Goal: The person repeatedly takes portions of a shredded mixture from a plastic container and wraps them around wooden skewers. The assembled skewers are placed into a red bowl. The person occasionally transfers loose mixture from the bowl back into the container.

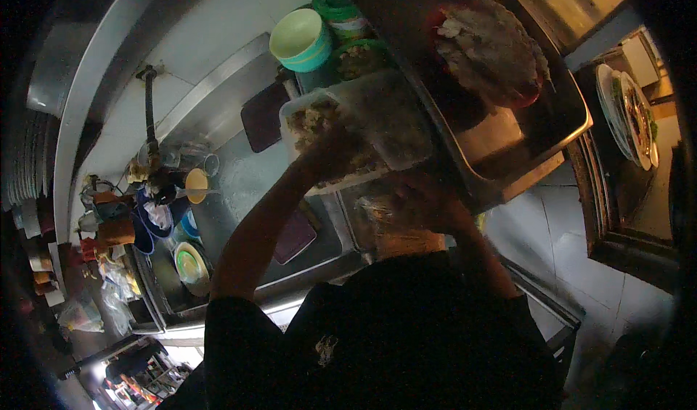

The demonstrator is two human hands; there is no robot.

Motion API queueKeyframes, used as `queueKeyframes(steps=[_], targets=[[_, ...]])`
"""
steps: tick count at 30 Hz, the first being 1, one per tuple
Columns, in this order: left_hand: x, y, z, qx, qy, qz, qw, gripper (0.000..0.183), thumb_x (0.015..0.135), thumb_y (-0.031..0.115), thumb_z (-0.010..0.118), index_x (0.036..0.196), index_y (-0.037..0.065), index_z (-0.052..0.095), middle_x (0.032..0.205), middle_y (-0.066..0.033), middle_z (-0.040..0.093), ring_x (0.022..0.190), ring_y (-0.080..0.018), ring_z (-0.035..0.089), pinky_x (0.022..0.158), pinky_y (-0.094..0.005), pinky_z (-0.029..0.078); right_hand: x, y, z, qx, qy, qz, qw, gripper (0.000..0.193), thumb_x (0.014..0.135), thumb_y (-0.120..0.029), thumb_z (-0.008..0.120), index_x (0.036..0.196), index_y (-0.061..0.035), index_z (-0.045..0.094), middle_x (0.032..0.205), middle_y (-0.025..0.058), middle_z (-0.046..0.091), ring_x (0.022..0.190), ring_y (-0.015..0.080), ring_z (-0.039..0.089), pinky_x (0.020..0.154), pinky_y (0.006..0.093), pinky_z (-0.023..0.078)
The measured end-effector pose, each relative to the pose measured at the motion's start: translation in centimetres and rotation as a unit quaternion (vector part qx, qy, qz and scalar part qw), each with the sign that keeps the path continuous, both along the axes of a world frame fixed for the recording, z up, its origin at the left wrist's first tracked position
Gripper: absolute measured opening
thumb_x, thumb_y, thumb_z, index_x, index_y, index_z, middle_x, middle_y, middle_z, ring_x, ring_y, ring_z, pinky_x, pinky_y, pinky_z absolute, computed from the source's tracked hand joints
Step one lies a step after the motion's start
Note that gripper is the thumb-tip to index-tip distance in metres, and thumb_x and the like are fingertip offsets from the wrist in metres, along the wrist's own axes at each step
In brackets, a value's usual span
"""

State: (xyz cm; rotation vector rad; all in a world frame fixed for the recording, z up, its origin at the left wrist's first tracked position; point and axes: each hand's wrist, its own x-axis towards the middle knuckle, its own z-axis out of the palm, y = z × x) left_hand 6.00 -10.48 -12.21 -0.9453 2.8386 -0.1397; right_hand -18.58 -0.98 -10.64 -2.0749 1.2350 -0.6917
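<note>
My left hand (334,147) reaches into a wide whitish plastic tub (347,183) that holds pale, crumbly food pieces (312,118). Its fingers are lost among the food and in shadow. Cloudy, translucent plastic (388,109) shows over the tub's right part; I cannot tell if it is a lid or a bag. Close to the tub's near right corner is my right hand (430,205), bent and dark, its fingers too dim to make out. Just left of it lies a clear plastic-wrapped bundle (377,214), beside a brownish block (406,244) against my dark shirt.
A deep metal pan (508,130) at the right holds a large greyish mass of food (494,43). Green bowls (301,40) stand behind the tub. Left is a sink basin (243,174) with dark red flat pieces (265,117), cups and a tap hose (150,112). Plates (628,120) sit far right.
</note>
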Motion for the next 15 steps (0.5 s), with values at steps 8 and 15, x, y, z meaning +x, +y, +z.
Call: queueKeyframes(steps=[8,15], targets=[[1.8,0.2,-1.3,0.020,0.057,0.012,0.998,0.047,0.075,0.022,0.062,0.119,0.009,0.051,0.123,-0.0153,0.047,0.120,-0.0348,0.038,0.104,-0.0484,0.026,0.0,1.7,0.7,0.212,-0.082,-0.005,0.974,0.027,0.086,-0.020,0.054,0.109,-0.0057,0.056,0.100,0.0185,0.057,0.089,0.0322,0.056,0.078,0.0408,0.045],[4.8,3.1,1.5,0.391,0.664,0.348,0.534,0.025,0.086,0.030,0.059,0.097,0.008,0.056,0.080,-0.0027,0.057,0.070,-0.0154,0.053,0.063,-0.0305,0.045,0.6,3.2,-0.2,0.095,0.036,-0.004,0.995,0.027,0.082,-0.022,0.057,0.103,-0.0056,0.057,0.098,0.0173,0.056,0.092,0.0334,0.053,0.084,0.0428,0.041]])
